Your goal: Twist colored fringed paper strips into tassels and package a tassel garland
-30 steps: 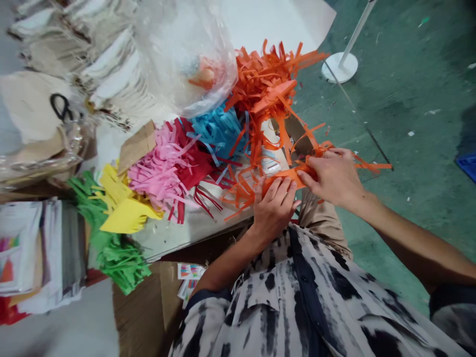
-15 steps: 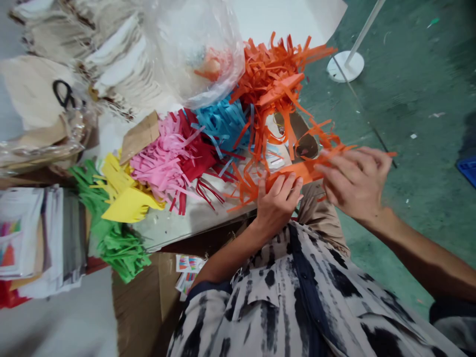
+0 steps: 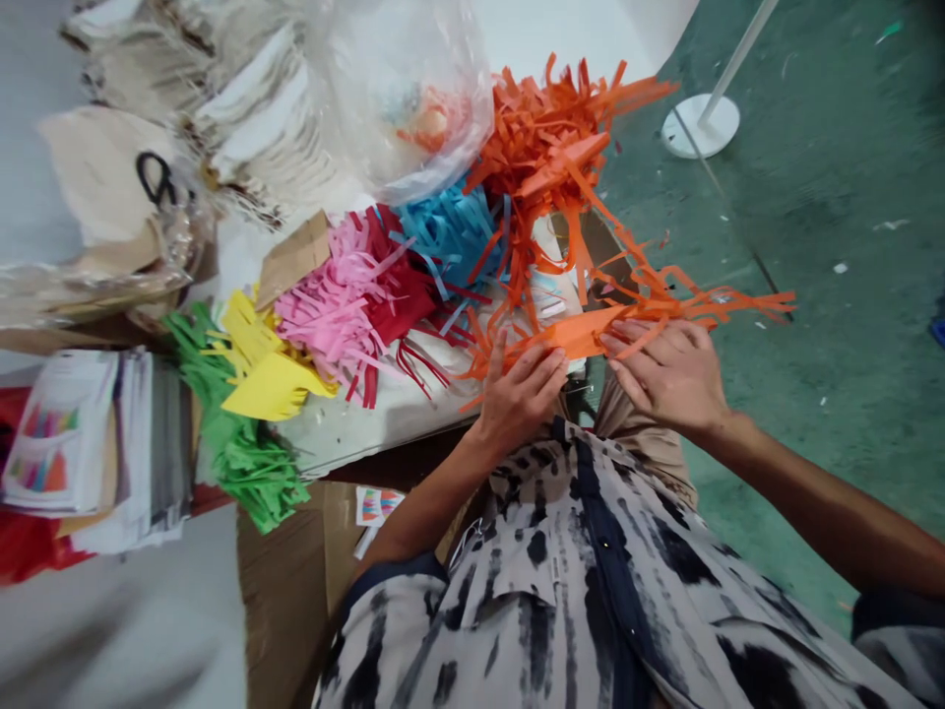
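A sheet of orange tissue paper with fringed ends stretches between my hands at the table's near edge. My left hand grips its left part, fingers over the paper and thumb raised. Its loose strips spread out beyond that thumb. My right hand holds the right part, fingers laid together over the strips and thumb below. More strips trail past it to the right. Just beyond lies a heap of orange fringe, with strands hanging down toward my hands.
Blue fringe, pink fringe, dark red fringe, yellow fringe and green fringe line the table to the left. Behind are a clear plastic bag and black-handled scissors. Packaged cards stand far left. A white pole base is on the floor.
My right hand has moved left and down onto the orange paper, its fingers now flatter. My left hand has shifted slightly left. The view has turned a little.
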The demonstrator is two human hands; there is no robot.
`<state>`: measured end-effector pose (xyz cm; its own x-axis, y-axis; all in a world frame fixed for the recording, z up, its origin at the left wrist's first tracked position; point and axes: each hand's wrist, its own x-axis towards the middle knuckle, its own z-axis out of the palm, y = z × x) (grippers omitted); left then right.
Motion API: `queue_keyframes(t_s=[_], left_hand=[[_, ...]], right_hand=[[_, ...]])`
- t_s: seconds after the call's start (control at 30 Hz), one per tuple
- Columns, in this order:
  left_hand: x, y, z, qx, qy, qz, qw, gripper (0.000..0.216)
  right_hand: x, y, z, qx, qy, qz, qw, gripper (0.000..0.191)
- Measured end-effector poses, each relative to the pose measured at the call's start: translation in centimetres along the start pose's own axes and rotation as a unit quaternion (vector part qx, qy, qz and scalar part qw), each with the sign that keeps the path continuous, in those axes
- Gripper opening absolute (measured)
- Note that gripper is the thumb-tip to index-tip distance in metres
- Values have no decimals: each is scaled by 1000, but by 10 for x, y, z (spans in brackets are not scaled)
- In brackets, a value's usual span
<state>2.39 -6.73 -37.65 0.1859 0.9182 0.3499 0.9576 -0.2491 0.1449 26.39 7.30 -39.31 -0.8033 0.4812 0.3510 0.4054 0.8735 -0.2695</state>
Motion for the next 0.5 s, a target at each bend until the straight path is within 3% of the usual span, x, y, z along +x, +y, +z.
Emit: queue_keyframes(t_s=[0.13, 0.2, 0.23, 0.33, 0.4, 0.43, 0.5], left_hand=[[12, 6, -1, 17, 21, -64, 998, 25], [19, 8, 1, 24, 12, -77, 997, 34], [21, 8, 2, 28, 10, -77, 997, 36], [24, 7, 5, 28, 5, -73, 997, 33], [26, 5, 5, 26, -2, -72, 997, 30], [27, 5, 5, 26, -4, -67, 997, 29], [30, 4, 5, 28, -5, -40, 999, 25]], right_hand=[[22, 3, -21, 99, -60, 93, 989, 61], [35, 21, -33, 230, -50, 196, 952, 62], [41, 35, -39, 301, -29, 253, 919, 56], [50, 76, -57, 376, 72, 364, 849, 35], [48, 87, -66, 336, 217, 403, 823, 24], [45, 83, -68, 301, 286, 390, 822, 21], [36, 60, -66, 218, 342, 275, 872, 23]])
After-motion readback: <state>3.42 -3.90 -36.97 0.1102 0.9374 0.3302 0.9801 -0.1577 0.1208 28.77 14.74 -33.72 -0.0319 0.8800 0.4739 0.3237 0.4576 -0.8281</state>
